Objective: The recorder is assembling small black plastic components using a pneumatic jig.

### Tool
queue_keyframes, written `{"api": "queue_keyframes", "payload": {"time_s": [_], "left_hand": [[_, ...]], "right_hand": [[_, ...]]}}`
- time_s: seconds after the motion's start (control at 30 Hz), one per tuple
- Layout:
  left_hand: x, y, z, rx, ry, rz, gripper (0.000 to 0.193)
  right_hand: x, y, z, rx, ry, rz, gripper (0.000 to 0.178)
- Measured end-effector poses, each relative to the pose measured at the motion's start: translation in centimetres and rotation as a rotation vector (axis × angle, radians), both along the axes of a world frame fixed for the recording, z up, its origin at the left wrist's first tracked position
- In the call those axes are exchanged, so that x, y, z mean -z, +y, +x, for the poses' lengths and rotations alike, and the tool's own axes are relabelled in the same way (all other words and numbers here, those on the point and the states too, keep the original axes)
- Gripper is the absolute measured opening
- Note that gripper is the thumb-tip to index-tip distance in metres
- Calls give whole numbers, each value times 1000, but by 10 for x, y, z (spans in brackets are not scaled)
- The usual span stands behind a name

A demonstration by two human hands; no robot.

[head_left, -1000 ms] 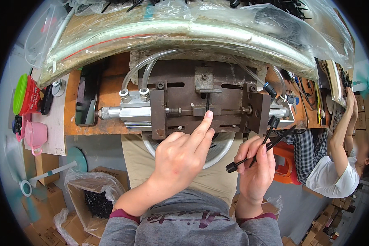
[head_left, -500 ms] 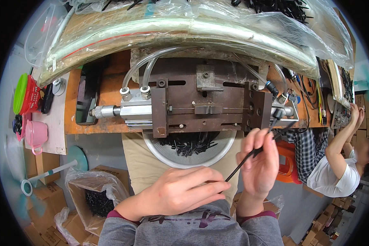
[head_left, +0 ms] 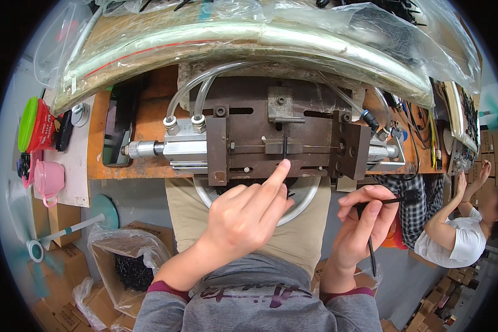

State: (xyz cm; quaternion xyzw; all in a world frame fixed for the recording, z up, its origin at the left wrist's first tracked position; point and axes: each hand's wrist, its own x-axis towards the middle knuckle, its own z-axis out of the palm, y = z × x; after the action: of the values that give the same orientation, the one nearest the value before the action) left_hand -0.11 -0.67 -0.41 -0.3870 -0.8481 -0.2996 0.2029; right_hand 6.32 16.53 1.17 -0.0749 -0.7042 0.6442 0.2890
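Observation:
My left hand (head_left: 246, 216) reaches over my lap with its index finger stretched out and the other fingers loosely bent; its thumb is hidden. The fingertip meets the near end of a thin black plastic strip (head_left: 285, 146), which stands lengthwise across the small metal block (head_left: 274, 146) at the middle of the brown steel fixture (head_left: 249, 122). Off to the right, my right hand (head_left: 365, 221) is closed on black plastic sticks (head_left: 372, 257). One points down past the palm; another runs rightward and ends in a blocky black head (head_left: 409, 197).
Metal cylinders (head_left: 185, 149) with clear hoses flank the fixture. Below it, a white basket (head_left: 310, 202) of black pieces sits on my lap. A plastic-lined carton (head_left: 160, 252) and a fan (head_left: 102, 213) stand at left. Another person (head_left: 454, 232) works at far right.
My left hand has moved up and forward to the fixture, where a black strip now lies in the block. The right hand has shifted slightly right and down, still holding black sticks.

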Motion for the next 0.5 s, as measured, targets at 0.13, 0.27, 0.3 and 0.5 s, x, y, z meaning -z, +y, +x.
{"api": "queue_keyframes", "payload": {"time_s": [0.13, 0.27, 0.3, 0.5], "left_hand": [[0, 3, -3, -28, 29, -140, 22], [-8, 5, -8, -48, -3, -177, 22], [-9, 6, -8, -49, -11, -181, 23], [-11, 4, -7, -54, -24, -215, 23]], "right_hand": [[0, 2, 0, -16, -3, 27, 24], [8, 7, -2, 14, 124, 306, 26], [10, 10, -2, 57, 142, 450, 27], [8, 24, -4, 104, 234, 971, 31]]}}
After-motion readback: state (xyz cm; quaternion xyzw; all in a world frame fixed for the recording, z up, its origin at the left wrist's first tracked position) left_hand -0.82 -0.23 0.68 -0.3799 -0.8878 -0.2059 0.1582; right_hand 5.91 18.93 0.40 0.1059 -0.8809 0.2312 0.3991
